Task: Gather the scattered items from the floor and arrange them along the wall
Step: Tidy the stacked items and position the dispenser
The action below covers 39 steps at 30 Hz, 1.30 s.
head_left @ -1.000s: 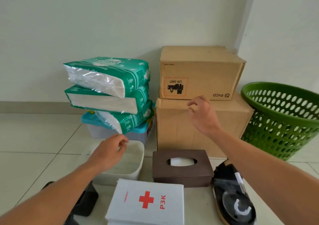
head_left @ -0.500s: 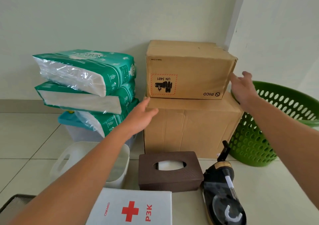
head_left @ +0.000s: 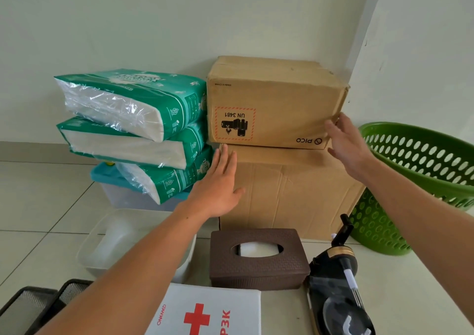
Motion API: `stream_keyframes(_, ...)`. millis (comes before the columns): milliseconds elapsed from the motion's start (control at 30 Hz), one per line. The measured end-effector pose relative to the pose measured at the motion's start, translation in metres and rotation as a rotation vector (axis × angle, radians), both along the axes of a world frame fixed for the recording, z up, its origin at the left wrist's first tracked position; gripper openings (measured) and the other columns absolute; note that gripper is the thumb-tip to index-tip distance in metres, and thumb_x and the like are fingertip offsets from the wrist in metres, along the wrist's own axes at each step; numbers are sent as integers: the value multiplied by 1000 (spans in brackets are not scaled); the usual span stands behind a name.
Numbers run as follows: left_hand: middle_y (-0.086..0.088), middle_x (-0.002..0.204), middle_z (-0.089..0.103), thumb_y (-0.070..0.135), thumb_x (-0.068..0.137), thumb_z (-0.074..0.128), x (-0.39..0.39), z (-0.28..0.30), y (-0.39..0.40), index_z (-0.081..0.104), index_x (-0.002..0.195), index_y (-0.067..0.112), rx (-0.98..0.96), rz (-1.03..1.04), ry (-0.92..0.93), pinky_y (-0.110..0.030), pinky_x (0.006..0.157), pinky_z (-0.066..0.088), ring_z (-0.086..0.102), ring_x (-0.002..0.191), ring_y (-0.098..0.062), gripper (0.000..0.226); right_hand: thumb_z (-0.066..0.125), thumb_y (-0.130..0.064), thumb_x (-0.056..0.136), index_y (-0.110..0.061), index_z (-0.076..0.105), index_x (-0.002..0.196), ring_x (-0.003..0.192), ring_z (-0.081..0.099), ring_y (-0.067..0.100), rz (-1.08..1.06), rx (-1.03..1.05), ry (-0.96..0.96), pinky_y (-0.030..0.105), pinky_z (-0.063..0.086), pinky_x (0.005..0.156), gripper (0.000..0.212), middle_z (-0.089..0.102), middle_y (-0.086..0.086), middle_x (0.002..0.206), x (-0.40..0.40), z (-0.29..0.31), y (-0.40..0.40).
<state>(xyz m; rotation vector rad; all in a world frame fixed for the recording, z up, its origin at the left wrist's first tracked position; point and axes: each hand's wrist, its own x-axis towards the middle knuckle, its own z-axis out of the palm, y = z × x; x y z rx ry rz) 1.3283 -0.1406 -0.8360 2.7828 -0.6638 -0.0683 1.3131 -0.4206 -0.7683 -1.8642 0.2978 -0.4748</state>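
Observation:
Two cardboard boxes are stacked against the wall. The upper box (head_left: 274, 103) carries a red-bordered UN 3481 label and sits on the larger lower box (head_left: 289, 193). My left hand (head_left: 218, 185) is flat and open at the lower box's front left corner, fingers pointing up. My right hand (head_left: 346, 144) is open at the upper box's lower right corner, touching its edge. Neither hand grips anything. Three green tissue packs (head_left: 133, 129) lie stacked on a teal-lidded plastic tub (head_left: 123, 193) just left of the boxes.
A green perforated basket (head_left: 420, 180) stands right of the boxes. In front lie a brown tissue holder (head_left: 256, 260), a white first-aid box (head_left: 205, 311), a black and gold object (head_left: 338, 291), a clear plastic bin (head_left: 107, 245) and a black mesh tray (head_left: 33, 304).
My left hand rose from the clear bin to the lower box's left corner. My right hand swung from the front of the boxes to the upper box's right corner.

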Motion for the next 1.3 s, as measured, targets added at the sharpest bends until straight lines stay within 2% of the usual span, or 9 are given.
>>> stream_keyframes(200,12,162,-25,42,101,48,-8,5,8,-10,158,25,-300,-21,63,-50,124,11,-18,150,-8,83,49,-24,103,-20,3,160,150,23,28,-159,-200,3,42,23,119,74,15,4,165,-2,-11,32)
stream_keyframes(400,9,160,30,31,99,55,8,40,12,15,158,26,-839,114,166,-36,119,19,30,139,-6,71,50,-14,99,-20,12,159,143,35,26,-190,-79,13,39,31,115,71,27,0,160,0,-29,35)
stream_keyframes(533,-1,155,39,24,99,56,33,45,0,23,155,19,-1098,305,294,-41,114,28,38,141,-19,66,54,-18,95,-26,20,155,133,46,25,-117,-136,102,49,40,113,69,44,0,148,0,-36,20)
stream_keyframes(833,5,162,26,7,103,42,33,6,-30,10,159,33,-1057,320,186,-35,117,23,26,149,-16,69,66,-17,91,-27,21,153,120,48,22,-193,114,103,39,41,98,77,52,-1,130,21,-44,-3)
stream_keyframes(967,5,163,23,8,105,40,38,7,-21,8,159,31,-998,276,190,-30,114,27,25,148,-13,67,66,-14,91,-28,16,156,130,45,25,-191,301,110,46,37,114,83,46,2,145,35,-40,-9)
stream_keyframes(1067,6,163,25,9,106,35,33,11,-18,9,159,31,-938,224,191,-6,86,33,36,134,-4,63,67,-12,87,-22,26,151,127,51,29,-217,371,104,51,42,111,77,51,6,141,37,-40,-11)
stream_keyframes(1167,4,164,22,10,108,30,30,13,-17,8,159,31,-904,190,198,-5,85,28,42,124,-2,60,64,-7,87,-16,35,146,118,56,25,-217,420,94,40,49,100,66,56,6,134,37,-37,-15)
stream_keyframes(1267,2,164,19,9,108,28,29,13,-20,3,159,30,-905,181,207,4,59,36,45,88,9,61,66,-6,86,-15,36,147,114,57,21,-179,433,97,34,48,89,69,57,4,132,34,-34,-17)
stream_keyframes(1300,2,165,18,8,107,28,28,11,-21,1,159,31,-900,186,197,0,58,38,46,96,9,62,69,-8,82,-17,35,148,116,58,23,-166,425,102,37,50,94,74,58,4,133,33,-35,-16)
